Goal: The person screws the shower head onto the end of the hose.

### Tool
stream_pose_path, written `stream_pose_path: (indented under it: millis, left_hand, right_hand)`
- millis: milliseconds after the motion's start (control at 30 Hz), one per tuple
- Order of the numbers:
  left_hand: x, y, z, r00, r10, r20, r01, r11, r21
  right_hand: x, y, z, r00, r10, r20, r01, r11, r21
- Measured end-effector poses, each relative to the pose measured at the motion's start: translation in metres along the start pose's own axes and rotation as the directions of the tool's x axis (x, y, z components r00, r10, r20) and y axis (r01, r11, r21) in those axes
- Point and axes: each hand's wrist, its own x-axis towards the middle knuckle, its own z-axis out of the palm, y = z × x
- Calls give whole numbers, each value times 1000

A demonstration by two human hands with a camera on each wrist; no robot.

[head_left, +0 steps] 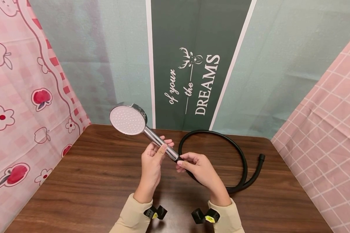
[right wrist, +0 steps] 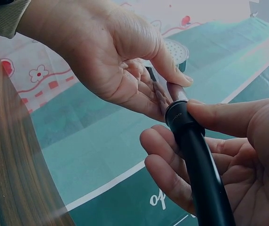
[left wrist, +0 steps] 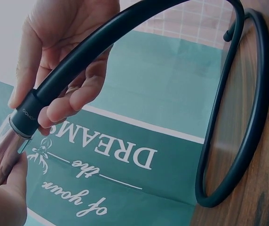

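Observation:
A chrome shower head [head_left: 127, 119] with a round, pale spray face is held up over the table, tilted to the upper left. My left hand [head_left: 154, 160] grips its handle, thumb along the front. At the handle's lower end, my right hand [head_left: 199, 168] pinches the black collar of a black hose [head_left: 245, 161] between thumb and fingers. In the left wrist view the hose collar [left wrist: 27, 113] meets the chrome handle end. The right wrist view shows the right thumb pressing the collar [right wrist: 181, 115]; whether the joint is tight I cannot tell.
The hose loops over the wooden table [head_left: 90, 181] to the right, its free end fitting [head_left: 261, 157] raised near the right side. A green printed cloth [head_left: 198, 32] hangs behind. Pink patterned cloth [head_left: 17, 97] stands at the left, pink checked cloth [head_left: 323, 136] at the right.

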Motion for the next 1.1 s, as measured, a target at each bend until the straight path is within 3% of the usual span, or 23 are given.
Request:
stream_pose_path:
  millis: [733,1100]
  left_hand:
    - [0,-1,0,1000,-1,1,1,1000,-5]
    - [0,1,0,1000,1,11,-1,1000,-4]
  right_hand:
    - [-1,-1,-2,999,19,28,-19,999,30]
    - [0,-1,-1,999,47,-7,-47,999,-1]
